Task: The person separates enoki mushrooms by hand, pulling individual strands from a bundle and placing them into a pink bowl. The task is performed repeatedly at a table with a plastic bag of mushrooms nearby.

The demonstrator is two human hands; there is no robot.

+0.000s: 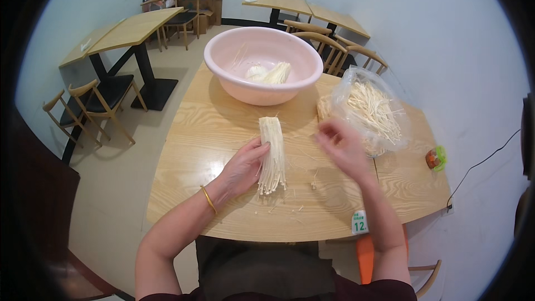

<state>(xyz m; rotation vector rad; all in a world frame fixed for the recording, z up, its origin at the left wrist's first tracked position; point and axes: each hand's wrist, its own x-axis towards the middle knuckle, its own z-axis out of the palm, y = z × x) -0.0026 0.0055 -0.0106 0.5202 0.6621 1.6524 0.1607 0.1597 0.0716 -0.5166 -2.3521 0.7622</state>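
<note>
My left hand grips a bundle of enoki mushrooms over the wooden table, its cut end pointing away from me and its small caps towards me. To the right, my right hand is blurred and raised near a clear plastic bag; its fingers are curled, and whether they hold anything cannot be made out. Loose enoki stems fill the bag. Beyond the bundle stands a large pink plastic basin with more enoki clumps inside.
Stray mushroom bits lie on the wooden table. A small jar with a green lid stands near the right edge, by a wall cable. A numbered card is at the front edge. Other tables and chairs stand behind.
</note>
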